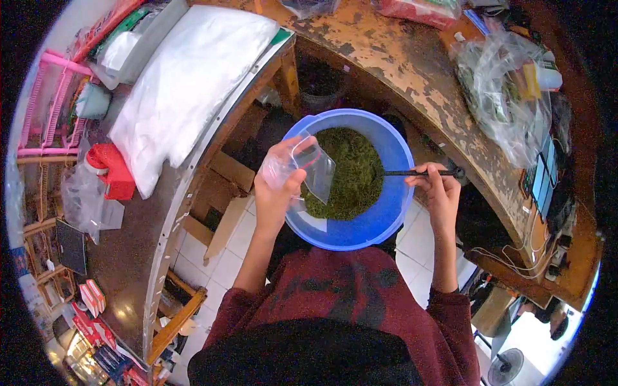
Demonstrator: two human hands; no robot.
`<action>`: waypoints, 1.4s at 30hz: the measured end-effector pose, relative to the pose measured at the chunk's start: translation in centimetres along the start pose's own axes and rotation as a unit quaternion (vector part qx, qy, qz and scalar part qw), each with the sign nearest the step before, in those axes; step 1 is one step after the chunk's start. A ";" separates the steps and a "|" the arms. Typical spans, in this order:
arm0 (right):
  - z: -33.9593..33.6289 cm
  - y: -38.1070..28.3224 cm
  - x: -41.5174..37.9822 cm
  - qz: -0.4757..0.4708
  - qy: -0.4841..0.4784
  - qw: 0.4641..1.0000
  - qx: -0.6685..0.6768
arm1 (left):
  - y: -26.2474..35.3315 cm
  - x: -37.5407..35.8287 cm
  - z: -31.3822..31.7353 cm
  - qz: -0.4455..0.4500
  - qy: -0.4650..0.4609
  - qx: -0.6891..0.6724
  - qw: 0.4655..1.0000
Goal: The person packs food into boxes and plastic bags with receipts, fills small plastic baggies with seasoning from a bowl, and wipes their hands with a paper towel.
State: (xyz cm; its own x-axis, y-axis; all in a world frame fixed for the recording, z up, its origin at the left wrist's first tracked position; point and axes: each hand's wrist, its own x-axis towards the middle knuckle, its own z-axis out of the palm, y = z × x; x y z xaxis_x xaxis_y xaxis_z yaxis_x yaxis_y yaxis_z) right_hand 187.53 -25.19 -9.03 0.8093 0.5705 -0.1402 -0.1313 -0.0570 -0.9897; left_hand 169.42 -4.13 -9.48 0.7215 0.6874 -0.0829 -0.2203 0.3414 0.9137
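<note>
Between the two worn wooden counter (412,58) runs, a round blue plastic basin (370,222) sits on the person's lap, heaped with dry green shredded leaves (354,170). Over its left rim the left hand (277,190) pinches a small clear plastic zip bag (312,168), its mouth tilted towards the leaves. From the right rim the right hand (441,190) grips a thin black spoon handle (412,172), lying level and pointing left across the heap at the bag.

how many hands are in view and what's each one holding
2. The left hand holds a small clear bag open over the blue bowl; the right hand grips a dark spoon handle at the bowl's right rim.
</note>
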 end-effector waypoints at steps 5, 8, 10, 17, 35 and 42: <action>0.1 -0.3 0.0 -0.005 0.001 1.000 0.012 | -1.9 0.7 -0.6 0.107 -0.045 0.067 0.991; 0.3 -1.6 0.1 -0.008 0.012 0.999 0.029 | -0.7 0.4 0.5 0.126 -0.068 0.188 0.972; 0.3 -2.0 0.2 -0.019 0.028 0.999 -0.001 | -0.7 0.3 0.7 0.153 -0.075 0.232 0.958; -0.2 -1.0 0.8 -0.001 0.002 1.000 -0.020 | -0.8 0.3 0.9 0.191 -0.078 0.316 0.926; 4.8 -5.9 -1.3 -0.042 -0.071 0.997 -0.005 | -1.8 0.3 2.0 0.289 -0.141 0.508 0.799; 4.4 -8.0 -2.1 -0.147 -0.210 0.943 -0.213 | -2.2 0.8 2.5 0.267 -0.115 0.459 0.840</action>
State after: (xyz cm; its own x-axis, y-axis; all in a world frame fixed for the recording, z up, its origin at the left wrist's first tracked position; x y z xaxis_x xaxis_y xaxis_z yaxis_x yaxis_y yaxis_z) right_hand 184.38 -22.35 -0.70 0.4639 0.8825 0.0778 0.3788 -0.1183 -0.9179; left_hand 172.14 -5.94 -10.59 0.8119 0.4068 0.4187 -0.0309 -0.6863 0.7266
